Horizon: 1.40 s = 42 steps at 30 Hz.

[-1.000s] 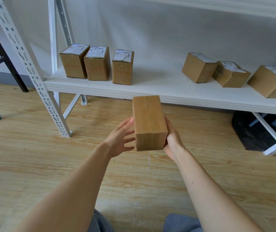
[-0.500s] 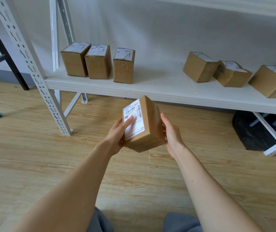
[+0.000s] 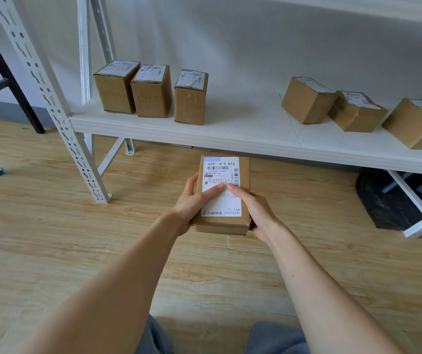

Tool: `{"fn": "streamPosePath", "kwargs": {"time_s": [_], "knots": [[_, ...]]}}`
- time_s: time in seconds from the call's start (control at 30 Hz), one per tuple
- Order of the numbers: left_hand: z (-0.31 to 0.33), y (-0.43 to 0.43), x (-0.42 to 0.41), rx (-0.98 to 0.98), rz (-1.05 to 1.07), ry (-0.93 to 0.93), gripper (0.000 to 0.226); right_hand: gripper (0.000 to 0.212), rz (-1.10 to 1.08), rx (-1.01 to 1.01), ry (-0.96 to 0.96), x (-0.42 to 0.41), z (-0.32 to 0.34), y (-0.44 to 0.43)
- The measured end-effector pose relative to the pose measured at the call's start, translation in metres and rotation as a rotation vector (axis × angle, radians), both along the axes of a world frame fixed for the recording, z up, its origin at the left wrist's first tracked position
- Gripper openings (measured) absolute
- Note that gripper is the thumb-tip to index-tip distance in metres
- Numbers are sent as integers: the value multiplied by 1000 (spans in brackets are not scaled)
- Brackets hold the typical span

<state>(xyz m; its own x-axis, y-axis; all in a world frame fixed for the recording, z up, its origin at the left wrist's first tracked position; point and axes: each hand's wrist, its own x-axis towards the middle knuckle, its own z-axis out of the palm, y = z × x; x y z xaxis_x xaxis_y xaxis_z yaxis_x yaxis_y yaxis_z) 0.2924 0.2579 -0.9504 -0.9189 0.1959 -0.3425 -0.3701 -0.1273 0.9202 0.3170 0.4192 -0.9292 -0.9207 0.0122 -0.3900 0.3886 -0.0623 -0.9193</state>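
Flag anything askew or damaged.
The three rightmost boxes sit skewed to the shelf edge, unlike the upright row on the left. The label on that row's third box looks wrinkled. The held box, between left hand and right hand, looks intact.

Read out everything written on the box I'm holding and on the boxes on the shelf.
"620- A-5 B16": top of the label on the held box.
"抖音商城": bottom of that label.
Barcode digits and address lines in between: too small to read.
Labels on the shelf boxes: too blurred to read.
Red writing on the fronts of the left three: too faint to read.
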Motion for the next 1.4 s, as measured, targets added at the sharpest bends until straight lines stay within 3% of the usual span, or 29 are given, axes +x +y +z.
{"fn": "streamPosePath", "kwargs": {"time_s": [0.17, 0.33, 0.53, 0.6, 0.77, 0.9, 1.07, 1.3, 1.4], "knots": [[-1, -3, -2, -19, -1, 14, 78, 32, -45, 34, 17, 1, 2, 0], [-1, -10, -2, -28, -17, -66, 88, 35, -105, 18, 43, -3, -2, 3], [-4, -23, -4, 119, -5, -138, 38, 48, -110, 39, 102, -3, 0, 13], [-3, -19, -2, 124, -71, -119, 43, 41, -51, 37, 53, -3, 2, 8], [8, -7, 6, 63, -160, -82, 57, 62, 54, -4, -43, -3, 5, -1], [7, -7, 8, 65, -184, -108, 56, 56, 65, 47, -43, -3, -2, 1], [8, -9, 6, 28, -182, -119, 60, 84, 82, 34, -58, -6, -6, 0], [6, -13, 2, 33, -200, -88, 77, 56, 35, 16, 29, -5, -4, 1], [6, -16, -1, 41, -171, -133, 109, 62, -19, -40, 54, -5, -4, 1]]}}
